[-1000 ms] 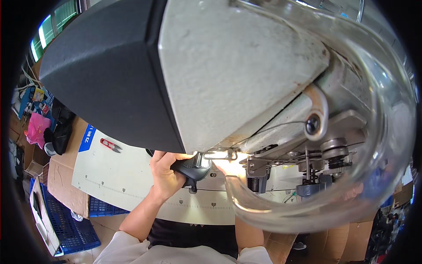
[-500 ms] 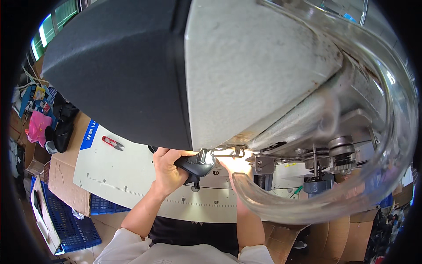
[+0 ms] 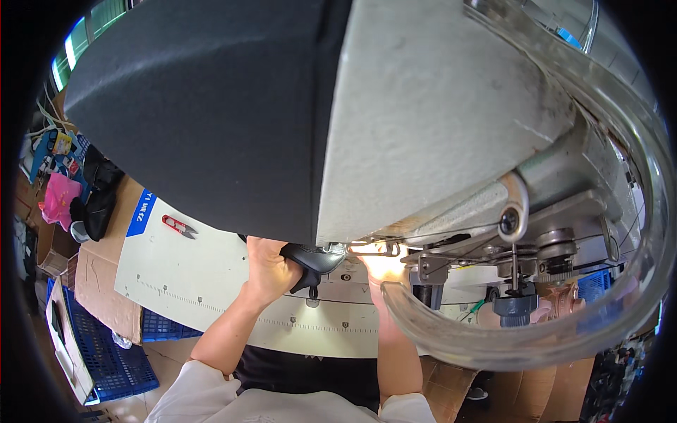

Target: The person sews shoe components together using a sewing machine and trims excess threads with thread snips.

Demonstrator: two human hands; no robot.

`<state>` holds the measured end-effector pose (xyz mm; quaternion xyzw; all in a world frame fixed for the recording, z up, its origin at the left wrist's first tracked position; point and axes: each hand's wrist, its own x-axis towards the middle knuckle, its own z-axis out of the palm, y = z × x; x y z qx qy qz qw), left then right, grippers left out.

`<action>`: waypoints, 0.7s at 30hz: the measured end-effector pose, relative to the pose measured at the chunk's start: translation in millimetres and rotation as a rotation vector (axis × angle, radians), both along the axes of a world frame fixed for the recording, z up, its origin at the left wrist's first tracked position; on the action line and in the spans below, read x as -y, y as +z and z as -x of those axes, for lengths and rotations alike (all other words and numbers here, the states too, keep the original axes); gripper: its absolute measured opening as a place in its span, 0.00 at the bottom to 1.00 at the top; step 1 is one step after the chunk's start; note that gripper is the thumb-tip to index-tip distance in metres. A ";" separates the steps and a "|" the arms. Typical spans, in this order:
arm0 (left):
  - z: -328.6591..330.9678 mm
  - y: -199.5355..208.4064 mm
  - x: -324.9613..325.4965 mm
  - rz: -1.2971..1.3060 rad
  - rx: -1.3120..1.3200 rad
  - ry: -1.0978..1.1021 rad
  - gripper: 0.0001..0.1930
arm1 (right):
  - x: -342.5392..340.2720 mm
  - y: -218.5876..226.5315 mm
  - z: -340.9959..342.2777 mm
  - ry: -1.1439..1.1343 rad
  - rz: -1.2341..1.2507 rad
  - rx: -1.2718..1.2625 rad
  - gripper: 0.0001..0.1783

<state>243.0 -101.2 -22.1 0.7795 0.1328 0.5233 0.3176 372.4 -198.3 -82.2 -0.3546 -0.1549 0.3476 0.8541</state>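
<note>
A large sewing machine head (image 3: 430,120), dark on its left side and pale grey on the right, covers most of the upper view. Below its edge my left hand (image 3: 269,273) is closed on a black leather shoe upper (image 3: 321,260), part of which is hidden under the machine. A small dark tab hangs from the upper's lower edge. My right hand (image 3: 384,269) is beside the needle area under a bright lamp. Glare and the machine hide its fingers, so whether it grips the upper cannot be told.
Red-handled thread snips (image 3: 179,226) lie on the white table (image 3: 211,275) to the left. A thick clear tube (image 3: 493,347) curves across the right. Blue crates (image 3: 106,352), cardboard (image 3: 106,289) and black shoes (image 3: 101,211) stand at far left. A green-handled tool (image 3: 477,306) lies behind the tube.
My left hand has turned and the shoe upper has rotated with it, sliding further under the machine. The metal lever by the needle bar, blurred before, now shows sharply. The view has shifted slightly.
</note>
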 end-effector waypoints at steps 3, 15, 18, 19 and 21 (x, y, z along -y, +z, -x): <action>0.3 0.1 0.1 0.004 -0.002 -0.005 0.15 | 16.9 -3.9 -0.2 0.020 -0.014 -0.011 0.06; -5.5 -5.8 -9.9 0.009 0.030 -0.041 0.15 | 25.5 -5.8 6.7 0.040 -0.067 -0.063 0.06; -3.1 -2.2 -9.5 0.010 -0.004 -0.030 0.14 | 36.1 -3.4 10.2 0.014 -0.075 -0.080 0.06; -3.8 -2.2 -9.0 -0.002 -0.025 -0.021 0.15 | 26.7 2.3 5.8 0.000 -0.077 -0.084 0.06; -6.2 -1.3 -7.3 -0.013 -0.043 -0.017 0.16 | 19.8 8.3 1.3 -0.018 -0.081 -0.087 0.06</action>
